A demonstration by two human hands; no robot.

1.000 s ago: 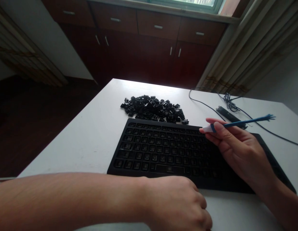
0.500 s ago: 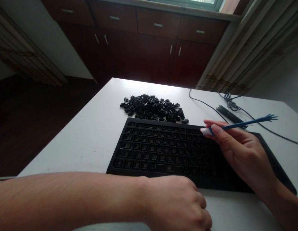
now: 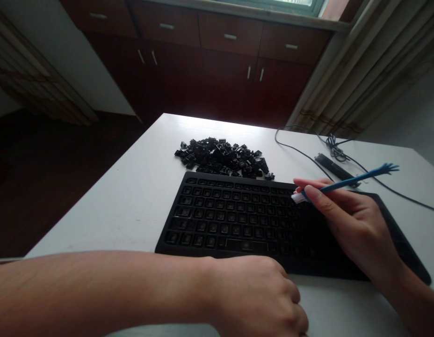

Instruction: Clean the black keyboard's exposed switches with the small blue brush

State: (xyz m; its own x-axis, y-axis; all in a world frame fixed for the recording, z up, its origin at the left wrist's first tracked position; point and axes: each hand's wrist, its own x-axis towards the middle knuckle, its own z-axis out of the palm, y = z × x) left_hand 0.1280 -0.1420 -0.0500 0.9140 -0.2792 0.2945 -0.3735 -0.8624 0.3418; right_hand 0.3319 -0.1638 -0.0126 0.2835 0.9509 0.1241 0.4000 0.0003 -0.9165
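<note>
A black keyboard (image 3: 231,206) with its keycaps off lies on the white table. Above its right half, my right hand (image 3: 353,220) pinches a blue-handled brush (image 3: 357,179); the white bristles point left and down at the upper key rows. My left hand (image 3: 261,292) rests at the near edge of the keyboard with its fingers curled in. Its fingertips are hidden, so whatever they may hold cannot be made out. Just behind the keyboard lies a heap of loose black keycaps (image 3: 226,157).
Behind the keyboard's right side lie a long black part (image 3: 334,168) and a coiled black cable (image 3: 334,147), which runs off to the right. The white table (image 3: 108,201) has its left edge beside my left forearm. Wooden cabinets (image 3: 210,79) stand beyond.
The brush in my right hand has shifted slightly, its bristles a little lower and its handle end a little to the left. My left hand has barely moved.
</note>
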